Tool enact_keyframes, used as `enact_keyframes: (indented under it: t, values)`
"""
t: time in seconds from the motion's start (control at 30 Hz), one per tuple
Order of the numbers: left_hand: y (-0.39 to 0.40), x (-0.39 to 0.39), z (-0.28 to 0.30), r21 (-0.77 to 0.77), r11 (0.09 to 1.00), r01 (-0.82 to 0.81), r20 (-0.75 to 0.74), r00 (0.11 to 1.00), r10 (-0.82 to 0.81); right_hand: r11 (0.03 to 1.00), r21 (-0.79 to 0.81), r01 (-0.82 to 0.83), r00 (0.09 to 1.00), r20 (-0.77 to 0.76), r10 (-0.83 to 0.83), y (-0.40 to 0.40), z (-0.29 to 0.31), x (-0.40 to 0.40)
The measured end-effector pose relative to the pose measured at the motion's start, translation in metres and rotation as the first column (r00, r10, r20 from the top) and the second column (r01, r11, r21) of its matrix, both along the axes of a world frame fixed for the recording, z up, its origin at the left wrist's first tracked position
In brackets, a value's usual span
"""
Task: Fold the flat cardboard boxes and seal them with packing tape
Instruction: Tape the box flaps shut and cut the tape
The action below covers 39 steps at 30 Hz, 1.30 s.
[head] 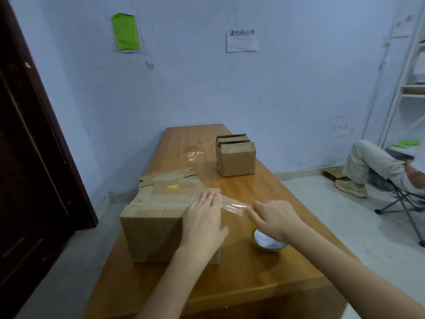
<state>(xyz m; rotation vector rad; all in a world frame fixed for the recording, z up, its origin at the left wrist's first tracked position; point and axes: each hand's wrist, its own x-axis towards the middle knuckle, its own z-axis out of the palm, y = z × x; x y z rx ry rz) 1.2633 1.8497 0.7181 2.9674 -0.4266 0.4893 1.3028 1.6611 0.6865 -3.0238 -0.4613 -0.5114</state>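
While the left hand [203,217] lies flat with straight fingers on the right end of the folded cardboard box [158,223], pressing on its taped top seam, the right hand [274,218] pinches the free end of a clear tape strip [233,207] between thumb and fingertips. The strip runs taut from under the left fingertips, off the box's right edge, across to that pinch. Just below the right wrist, partly hidden by it, the tape roll [269,244] lies flat on the wooden table [253,284]; whether the strip joins the roll cannot be made out. Behind the left hand, beyond the box, a flattened cardboard piece [169,177] lies against the box's far side. Well beyond the right hand stands a small open box [235,155] with upright flaps. Far right of the pinch, a seated person's leg [368,162] shows.
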Motion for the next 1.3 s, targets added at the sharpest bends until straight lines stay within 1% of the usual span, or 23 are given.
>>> enact_keyframes:
  t: [0.1,0.2,0.27,0.3,0.33,0.37,0.4,0.43,0.5,0.53,0.57,0.67,0.77,0.87,0.93,1.03,1.17,1.27,1.3]
  values:
    - [0.006,0.000,0.013,0.004,0.999,0.043,-0.073,0.996,-0.042,0.998,-0.043,0.037,0.998,-0.056,-0.039,0.006,0.001,0.006]
    - [0.022,0.008,0.028,-0.064,0.992,0.108,-0.178,0.977,-0.118,0.992,-0.060,0.113,0.984,-0.134,-0.120,0.009,0.012,0.004]
    - [0.035,0.014,0.031,-0.091,0.986,0.142,-0.230,0.960,-0.159,0.994,-0.028,0.110,0.991,-0.073,-0.112,0.016,0.022,-0.003]
    - [0.038,0.016,0.029,-0.051,0.985,0.162,-0.230,0.958,-0.170,0.996,0.059,0.067,0.997,-0.041,-0.065,0.022,0.026,-0.009]
    - [0.039,0.018,0.026,0.012,0.983,0.182,-0.209,0.962,-0.175,0.981,0.195,0.010,0.999,-0.038,-0.002,0.029,0.030,-0.015]
    - [0.039,0.019,0.022,0.071,0.977,0.201,-0.180,0.966,-0.186,0.935,0.351,-0.045,0.996,-0.054,0.068,0.039,0.033,-0.022]
    - [0.038,0.020,0.019,0.107,0.970,0.217,-0.159,0.967,-0.199,0.864,0.496,-0.083,0.988,-0.075,0.138,0.050,0.033,-0.027]
    - [0.038,0.021,0.016,0.127,0.967,0.223,-0.155,0.967,-0.203,0.788,0.608,-0.092,0.974,-0.108,0.197,0.062,0.032,-0.030]
    - [0.039,0.024,0.012,0.146,0.965,0.219,-0.157,0.968,-0.196,0.669,0.741,-0.052,0.945,-0.179,0.273,0.083,0.021,-0.031]
    - [0.040,0.025,0.011,0.150,0.965,0.214,-0.158,0.969,-0.190,0.635,0.772,-0.030,0.935,-0.203,0.290,0.090,0.013,-0.028]
    - [0.041,0.026,0.010,0.149,0.966,0.211,-0.165,0.969,-0.186,0.623,0.782,-0.015,0.931,-0.216,0.294,0.096,0.004,-0.026]
    - [0.042,0.031,0.010,0.158,0.964,0.216,-0.177,0.966,-0.187,0.650,0.760,0.003,0.937,-0.229,0.263,0.104,-0.024,-0.023]
    - [0.042,0.035,0.010,0.161,0.962,0.219,-0.190,0.964,-0.188,0.655,0.755,-0.010,0.948,-0.201,0.247,0.102,-0.032,-0.023]
    - [0.039,0.034,0.011,0.174,0.962,0.209,-0.194,0.965,-0.174,0.748,0.663,-0.025,0.966,-0.177,0.189,0.096,-0.032,-0.015]
    - [0.038,0.034,0.011,0.180,0.963,0.203,-0.187,0.968,-0.169,0.765,0.644,-0.005,0.965,-0.199,0.173,0.096,-0.030,-0.015]
    - [0.039,0.035,0.011,0.174,0.964,0.201,-0.183,0.969,-0.169,0.720,0.693,0.040,0.932,-0.285,0.223,0.100,-0.019,-0.018]
    - [0.040,0.035,0.009,0.148,0.964,0.221,-0.180,0.965,-0.193,0.620,0.784,-0.013,0.938,-0.205,0.279,0.107,-0.002,-0.016]
    - [0.041,0.035,0.008,0.147,0.964,0.221,-0.176,0.965,-0.194,0.531,0.847,0.006,0.933,-0.196,0.302,0.115,-0.003,-0.022]
    - [0.041,0.036,0.008,0.153,0.964,0.218,-0.173,0.966,-0.191,0.518,0.855,0.017,0.931,-0.202,0.303,0.116,-0.007,-0.025]
